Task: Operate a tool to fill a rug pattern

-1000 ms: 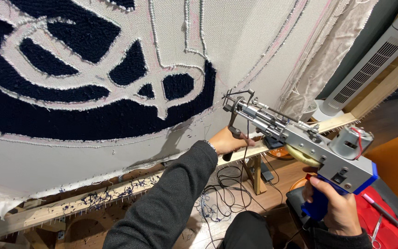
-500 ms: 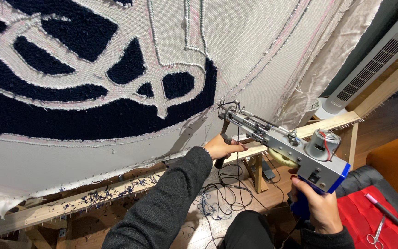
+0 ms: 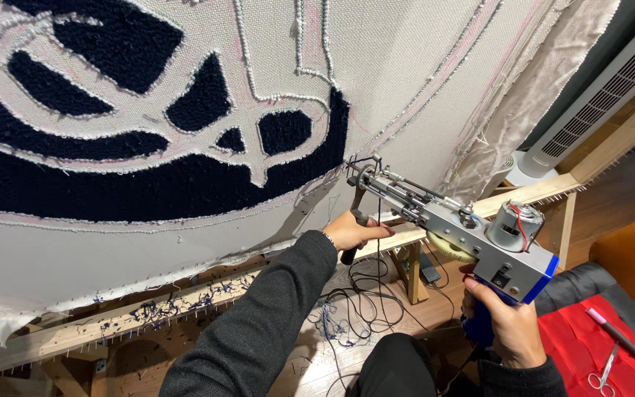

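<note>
A grey metal tufting gun [image 3: 464, 234] with a blue handle and a small motor on top points its needle at the white backing cloth [image 3: 406, 66]. My right hand [image 3: 505, 323] grips the blue rear handle. My left hand [image 3: 353, 231], in a dark grey sleeve, holds the black front grip below the needle. The needle tip sits close to the cloth, just right of the dark navy tufted area [image 3: 148, 187]. White outline stitching runs across the cloth.
The wooden frame rail [image 3: 141, 316] with tack strips and yarn scraps runs below the cloth. Cables [image 3: 361, 301] lie on the floor. A white tower fan [image 3: 597, 95] stands at the right. Scissors [image 3: 603, 371] and a pink pen [image 3: 622, 340] rest on a red cushion.
The tufting gun and both hands have moved down and left, closer to the cloth. The view has shifted, showing more of the red cushion.
</note>
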